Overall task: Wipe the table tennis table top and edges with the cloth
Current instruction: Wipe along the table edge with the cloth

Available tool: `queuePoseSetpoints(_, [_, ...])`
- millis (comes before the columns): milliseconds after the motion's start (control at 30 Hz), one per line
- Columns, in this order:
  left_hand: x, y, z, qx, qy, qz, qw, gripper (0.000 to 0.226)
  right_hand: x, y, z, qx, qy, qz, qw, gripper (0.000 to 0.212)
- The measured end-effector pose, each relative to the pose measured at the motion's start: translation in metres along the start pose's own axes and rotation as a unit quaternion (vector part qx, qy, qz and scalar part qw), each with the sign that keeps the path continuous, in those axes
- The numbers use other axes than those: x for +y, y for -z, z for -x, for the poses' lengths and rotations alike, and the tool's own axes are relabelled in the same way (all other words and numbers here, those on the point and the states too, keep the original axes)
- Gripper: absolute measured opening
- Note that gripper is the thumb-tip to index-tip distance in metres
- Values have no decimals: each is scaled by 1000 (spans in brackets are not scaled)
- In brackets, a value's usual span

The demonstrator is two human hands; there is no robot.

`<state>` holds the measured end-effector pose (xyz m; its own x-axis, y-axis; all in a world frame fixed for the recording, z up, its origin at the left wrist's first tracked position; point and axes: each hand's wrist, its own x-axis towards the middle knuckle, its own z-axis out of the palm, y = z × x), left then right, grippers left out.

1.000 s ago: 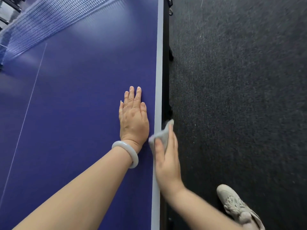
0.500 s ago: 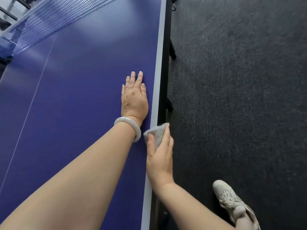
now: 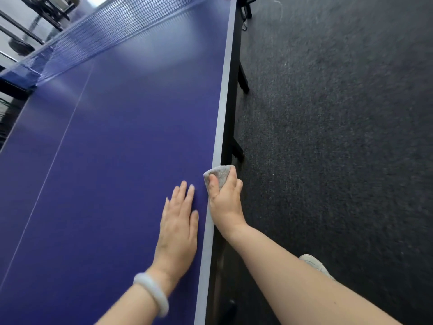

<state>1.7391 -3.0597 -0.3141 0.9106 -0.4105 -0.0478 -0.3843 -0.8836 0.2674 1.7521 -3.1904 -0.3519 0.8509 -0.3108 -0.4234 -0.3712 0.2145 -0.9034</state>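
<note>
While the left hand (image 3: pixel 179 227) lies flat and open on the blue worktop (image 3: pixel 112 160) near its right edge, the right hand (image 3: pixel 225 198) closes its grip around a grey cloth (image 3: pixel 219 173), pressing it over that white-lined edge, thumb on top, fingers curled down the side.

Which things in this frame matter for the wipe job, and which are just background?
In the job:
- cloth, gripped in the right hand at the table's side edge
- table tennis table, with its white edge line
- left hand, flat on the top

Just there:
- net
- bracelet on the left wrist
- shoe on the dark carpet
</note>
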Motion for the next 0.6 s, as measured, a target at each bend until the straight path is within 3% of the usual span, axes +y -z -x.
queuePoseSetpoints(233, [-2,-13,29,22,26,-19,999,58,9,-10,7,40,-7,-2,999,69])
queuePoseSetpoints(333, [-5,-14,27,29,20,6,999,56,34,-23,64,62,11,-24,998,73])
queuePoseSetpoints(433, [-8,-15,27,32,17,12,999,56,57,-29,119,29,7,-47,998,83])
queuePoseSetpoints(600, [-9,-13,28,33,12,8,999,57,39,-25,66,54,11,-27,998,74])
